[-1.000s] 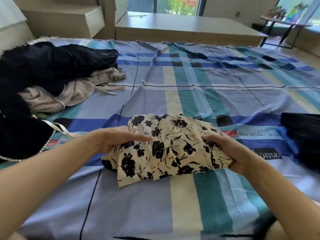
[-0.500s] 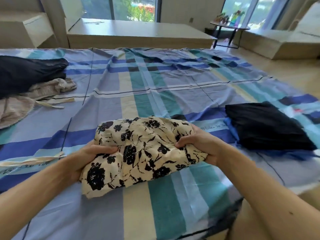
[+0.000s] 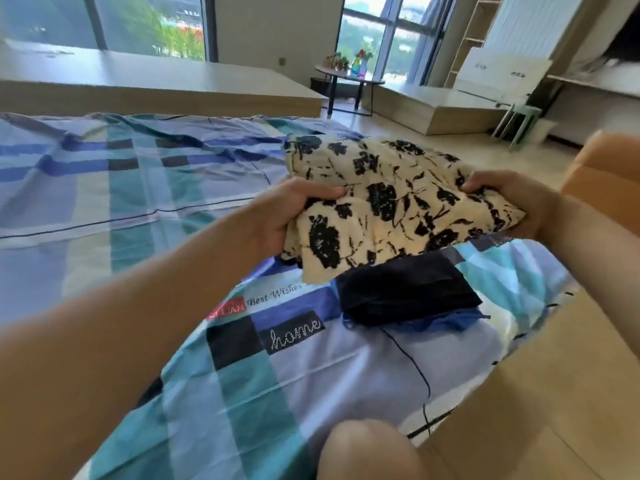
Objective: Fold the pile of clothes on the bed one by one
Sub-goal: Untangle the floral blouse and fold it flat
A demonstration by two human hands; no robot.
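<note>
A folded cream garment with black flowers (image 3: 391,209) hangs in the air above the right part of the bed (image 3: 145,188). My left hand (image 3: 287,216) grips its left edge, thumb on top. Its right edge is held the same way by my right hand (image 3: 512,199). Just under the garment lies a folded black garment (image 3: 405,289) on top of a blue one (image 3: 440,322), near the bed's right edge. The unfolded pile is out of view.
The checked blue and teal sheet covers the bed. My knee (image 3: 367,448) shows at the bottom. To the right is wooden floor (image 3: 519,393), with a low wooden platform (image 3: 156,84) behind the bed and a small round table (image 3: 346,76) by the window.
Both hands have lifted the flowered garment off the sheet and carried it right, over the folded black garment. The view has swung right, so the pile on the left is gone from sight.
</note>
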